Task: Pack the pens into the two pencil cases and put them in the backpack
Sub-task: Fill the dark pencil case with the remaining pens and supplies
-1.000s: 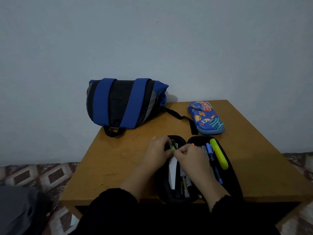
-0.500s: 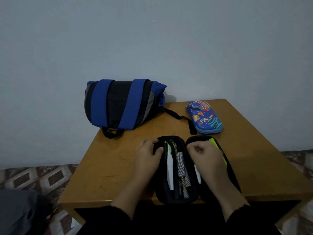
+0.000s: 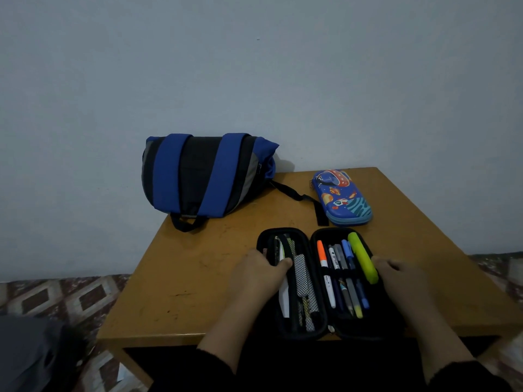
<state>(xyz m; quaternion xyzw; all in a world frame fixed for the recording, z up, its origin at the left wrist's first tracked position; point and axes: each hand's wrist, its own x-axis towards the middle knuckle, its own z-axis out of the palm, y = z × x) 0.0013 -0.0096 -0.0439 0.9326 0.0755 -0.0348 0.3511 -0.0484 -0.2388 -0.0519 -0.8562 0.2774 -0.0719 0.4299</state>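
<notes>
The left hand (image 3: pixel 256 274) and right hand (image 3: pixel 402 278) grip opposite edges of the open black hard-shell pencil case (image 3: pixel 285 232) (pens inside), fingers curled over its rims.

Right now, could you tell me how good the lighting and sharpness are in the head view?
Head view: dim and bluish, with no glare; the black pencil case interior is murky, though the yellow highlighter and orange marker read clearly; the wide lens bows the table edges; the backpack casts a soft shadow on the wall.
</notes>
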